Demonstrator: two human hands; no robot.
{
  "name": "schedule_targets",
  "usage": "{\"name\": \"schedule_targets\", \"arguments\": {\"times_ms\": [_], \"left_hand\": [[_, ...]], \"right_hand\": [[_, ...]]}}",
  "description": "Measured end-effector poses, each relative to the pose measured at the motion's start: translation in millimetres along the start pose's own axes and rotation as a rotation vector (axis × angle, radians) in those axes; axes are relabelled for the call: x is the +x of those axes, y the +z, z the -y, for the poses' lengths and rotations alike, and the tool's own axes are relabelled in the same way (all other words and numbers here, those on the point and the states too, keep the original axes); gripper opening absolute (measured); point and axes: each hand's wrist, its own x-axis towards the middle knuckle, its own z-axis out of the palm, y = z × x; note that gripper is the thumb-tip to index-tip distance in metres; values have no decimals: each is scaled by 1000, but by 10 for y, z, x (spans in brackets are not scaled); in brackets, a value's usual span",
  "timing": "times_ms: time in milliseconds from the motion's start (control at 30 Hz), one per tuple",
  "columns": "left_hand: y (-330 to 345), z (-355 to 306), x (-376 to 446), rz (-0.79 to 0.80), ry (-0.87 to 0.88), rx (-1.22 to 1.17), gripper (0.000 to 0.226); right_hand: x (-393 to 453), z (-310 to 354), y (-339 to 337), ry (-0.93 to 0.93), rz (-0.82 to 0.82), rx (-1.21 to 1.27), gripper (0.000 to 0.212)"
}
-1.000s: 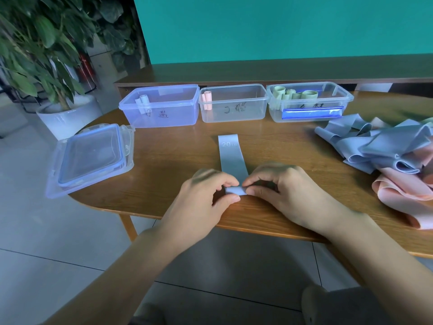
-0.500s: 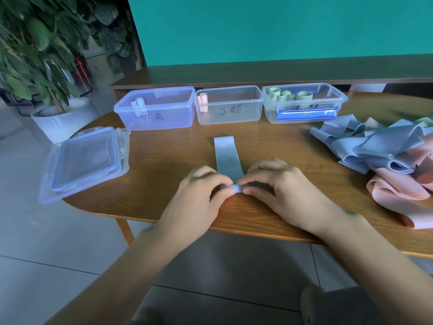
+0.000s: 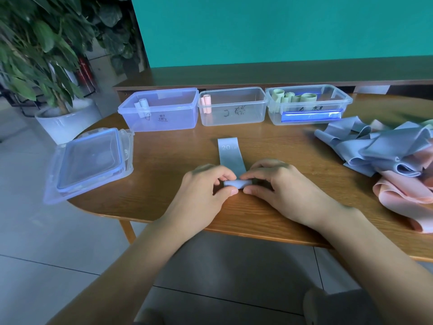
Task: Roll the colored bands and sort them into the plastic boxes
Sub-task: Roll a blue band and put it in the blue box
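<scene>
your left hand (image 3: 206, 191) and right hand (image 3: 278, 188) are both pinching the rolled end of a flat blue-grey elastic band (image 3: 230, 158), thumbs on the near side and forefingers curled over the top, meeting at the little roll near the front edge of the wooden surface (image 3: 164, 160). both wrists are lying low, forearms reaching in from the near edge and angling toward each other. the unrolled tail of the band is lying flat, stretching away from you toward the boxes, its printed end well short of them.

judging progress: you are looking early in the job. the bluish clear plastic box on the left (image 3: 161, 110) is holding one pale blue roll, the clear middle plastic box (image 3: 232, 106) one pink roll, and the clear right plastic box (image 3: 309, 104) several green rolls. a loose heap of blue-grey and pink bands (image 3: 386, 158) is waiting at your right, so most of the sorting is left. this roll is probably about half wound, and it likely belongs in the left box. a stack of clear plastic lids (image 3: 91, 160) is sitting at your left.
</scene>
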Motion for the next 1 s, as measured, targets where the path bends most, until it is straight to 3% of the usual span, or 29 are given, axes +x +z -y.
{"name": "schedule_targets", "arguments": {"times_ms": [400,633,800,1000], "left_hand": [[-1,-33,-142,-43,24,-32,7],[-8,-70,-286,-45,82,-28,6],[2,-50,-263,-45,78,-10,14],[4,-31,-214,-25,45,-13,26]], "right_hand": [[-142,77,-41,21,-19,54,22],[-281,198,-157,19,45,102,6],[-258,198,-152,-3,-17,16,20],[-205,201,-90,-86,-55,5,10]]}}
